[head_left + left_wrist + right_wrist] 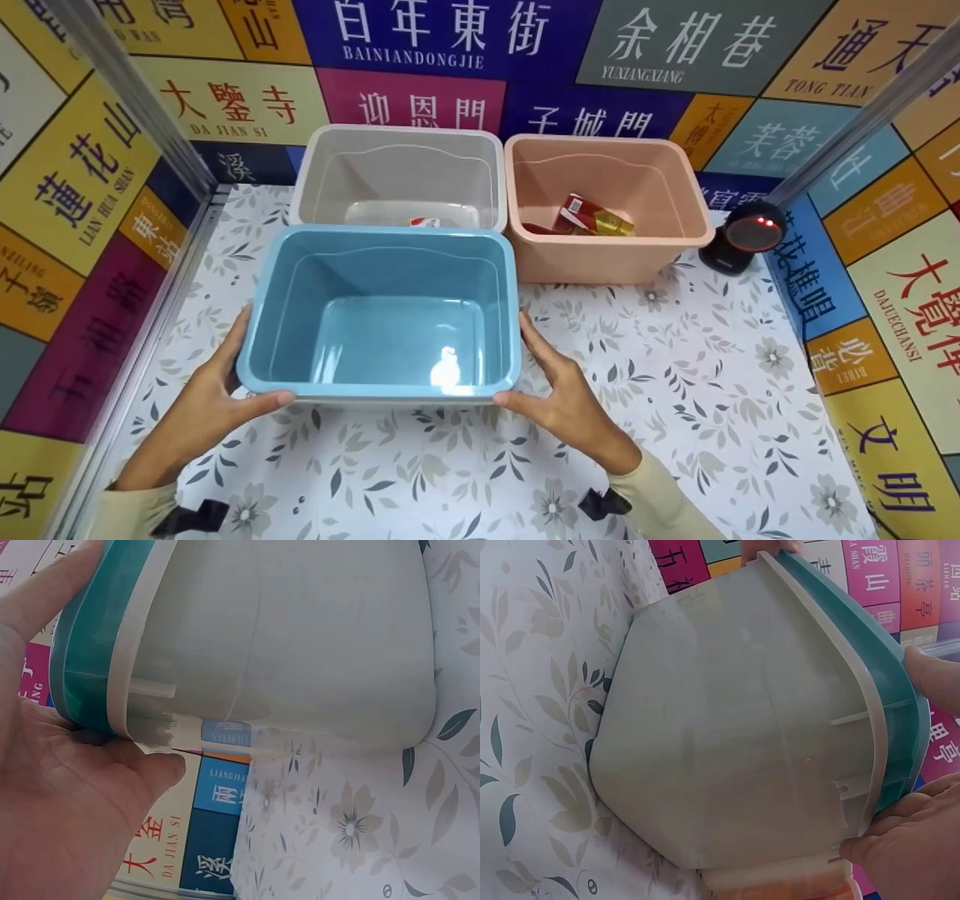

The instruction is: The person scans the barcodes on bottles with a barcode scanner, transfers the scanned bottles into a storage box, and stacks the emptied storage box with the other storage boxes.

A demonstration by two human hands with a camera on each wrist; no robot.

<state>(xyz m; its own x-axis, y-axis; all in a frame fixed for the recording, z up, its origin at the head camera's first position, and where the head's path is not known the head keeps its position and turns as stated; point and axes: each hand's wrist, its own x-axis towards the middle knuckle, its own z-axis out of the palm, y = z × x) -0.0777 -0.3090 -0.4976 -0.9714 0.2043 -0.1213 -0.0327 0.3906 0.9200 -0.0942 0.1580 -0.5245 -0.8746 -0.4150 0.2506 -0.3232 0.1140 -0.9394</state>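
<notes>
An open blue plastic storage bin is nested in a pale grey bin; only a sliver of the pale one shows in the head view. My left hand holds the stack's near left corner, thumb along the near side and fingers up the left side. At the near right corner, my right hand grips it the same way. Both wrist views show the blue rim standing above the pale rim, with the pale bin's base close over the flowered tabletop. Inside the blue bin there is only a bright light reflection.
Behind the stack stands a light grey bin with a small red-and-white item. The peach bin to its right contains red-and-gold packets. A black scanner with red lights stands further right. Sign-covered walls enclose the table.
</notes>
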